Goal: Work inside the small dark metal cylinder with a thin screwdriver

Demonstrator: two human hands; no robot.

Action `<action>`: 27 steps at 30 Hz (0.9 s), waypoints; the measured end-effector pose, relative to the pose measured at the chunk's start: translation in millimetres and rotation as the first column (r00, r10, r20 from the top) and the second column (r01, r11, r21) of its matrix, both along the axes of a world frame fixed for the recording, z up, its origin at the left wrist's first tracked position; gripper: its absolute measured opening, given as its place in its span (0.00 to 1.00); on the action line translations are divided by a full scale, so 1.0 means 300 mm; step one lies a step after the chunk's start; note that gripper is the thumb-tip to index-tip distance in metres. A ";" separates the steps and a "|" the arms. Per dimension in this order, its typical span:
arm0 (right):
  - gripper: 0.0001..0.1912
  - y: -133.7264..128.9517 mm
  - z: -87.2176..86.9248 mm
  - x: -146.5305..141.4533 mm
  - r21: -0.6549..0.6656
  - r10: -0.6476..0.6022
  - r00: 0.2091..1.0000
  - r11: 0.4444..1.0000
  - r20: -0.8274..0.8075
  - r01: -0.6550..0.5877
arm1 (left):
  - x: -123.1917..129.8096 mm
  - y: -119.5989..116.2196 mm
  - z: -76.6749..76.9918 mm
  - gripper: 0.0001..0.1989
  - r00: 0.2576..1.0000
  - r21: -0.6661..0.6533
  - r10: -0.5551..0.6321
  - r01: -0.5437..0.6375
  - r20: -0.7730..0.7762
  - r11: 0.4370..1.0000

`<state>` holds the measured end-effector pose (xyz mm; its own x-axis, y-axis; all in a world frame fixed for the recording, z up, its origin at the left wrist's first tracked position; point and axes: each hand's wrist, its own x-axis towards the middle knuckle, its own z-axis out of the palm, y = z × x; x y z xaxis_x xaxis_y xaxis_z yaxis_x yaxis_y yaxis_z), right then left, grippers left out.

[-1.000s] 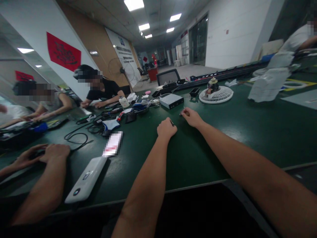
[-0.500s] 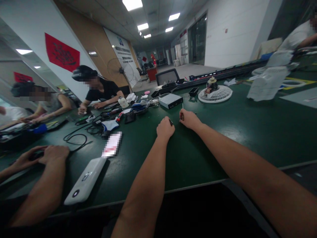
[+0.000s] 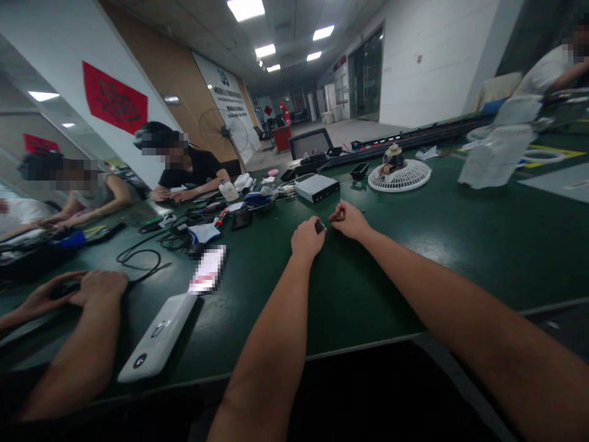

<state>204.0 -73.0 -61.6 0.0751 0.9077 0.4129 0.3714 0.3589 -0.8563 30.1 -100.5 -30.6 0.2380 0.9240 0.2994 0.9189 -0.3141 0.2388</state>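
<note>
My left hand (image 3: 308,238) is closed around a small black object (image 3: 320,226), most of which the fingers cover, so its kind does not show. Just to its right, my right hand (image 3: 350,221) pinches a thin rod (image 3: 341,203), whose light tip pokes up above the fingers. Whether the rod belongs to a tool I cannot make out. A small gap separates the two hands, both low over the green tabletop (image 3: 363,288). Beyond them lies a grey box with a black front (image 3: 317,187).
A white round fan grille with a motor (image 3: 399,175) and a small black tray (image 3: 359,170) lie behind my hands. White plastic parts (image 3: 499,153) stand right. Left are a white power bank (image 3: 159,337), a lit phone (image 3: 208,269), cables (image 3: 142,258) and a co-worker's hands (image 3: 99,287).
My right hand has shifted slightly left, towards my left hand, and the rod in it shows less. More of the black object is visible in my left hand.
</note>
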 end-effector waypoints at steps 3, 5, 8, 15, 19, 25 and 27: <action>0.24 0.007 0.007 -0.016 0.015 0.063 0.960 0.998 -0.274 -0.061 | -0.001 -0.004 0.003 0.15 1.000 -0.014 0.002 -0.002 -0.002 1.000; 0.26 0.005 0.016 -0.026 0.035 0.112 0.922 0.994 -0.370 -0.106 | -0.001 -0.005 0.005 0.14 1.000 -0.018 0.004 -0.004 -0.004 1.000; 0.27 -0.001 0.024 -0.035 0.046 0.201 0.890 0.979 -0.409 -0.200 | -0.002 -0.006 0.004 0.14 1.000 -0.018 -0.014 0.014 -0.001 1.000; 0.25 -0.008 0.016 -0.030 0.037 0.218 0.902 0.975 -0.374 -0.220 | 0.000 -0.007 0.004 0.15 0.993 -0.013 -0.113 0.113 0.017 0.994; 0.25 -0.003 0.013 -0.016 0.036 0.124 0.947 0.992 -0.295 -0.118 | -0.003 -0.001 -0.001 0.14 0.989 0.017 -0.140 0.140 0.050 0.990; 0.25 0.005 -0.004 -0.004 -0.015 0.150 0.963 0.987 -0.226 -0.158 | -0.011 0.008 -0.005 0.12 0.978 0.076 -0.208 0.206 0.030 0.976; 0.24 0.006 -0.008 -0.004 -0.039 0.165 0.963 0.983 -0.215 -0.177 | -0.011 0.007 -0.003 0.13 0.976 0.067 -0.217 0.216 0.019 0.974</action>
